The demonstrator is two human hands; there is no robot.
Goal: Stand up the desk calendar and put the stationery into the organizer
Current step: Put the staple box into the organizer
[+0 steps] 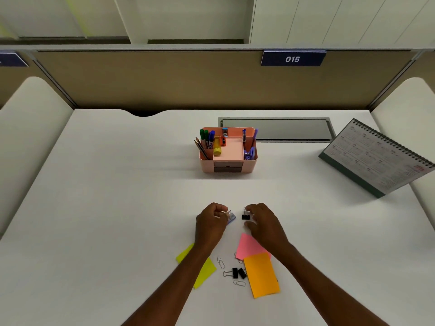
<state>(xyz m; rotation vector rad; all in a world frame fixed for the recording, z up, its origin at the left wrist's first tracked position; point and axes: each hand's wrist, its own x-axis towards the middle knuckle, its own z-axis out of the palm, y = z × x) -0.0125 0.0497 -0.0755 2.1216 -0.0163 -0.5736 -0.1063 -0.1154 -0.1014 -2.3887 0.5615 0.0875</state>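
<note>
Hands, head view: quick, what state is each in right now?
Left hand: closed, holding a blue binder clip.
Right hand: closed, pinching a black binder clip by its wire handle.

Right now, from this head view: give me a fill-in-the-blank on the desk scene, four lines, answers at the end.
1. Left hand pinches a binder clip coloured ____.
2. Right hand holds a second clip, coloured ____.
3. The blue sign reads ____.
4. The desk calendar stands at the ____ edge of the desk.
Missing: blue; black; 015; right.
</note>
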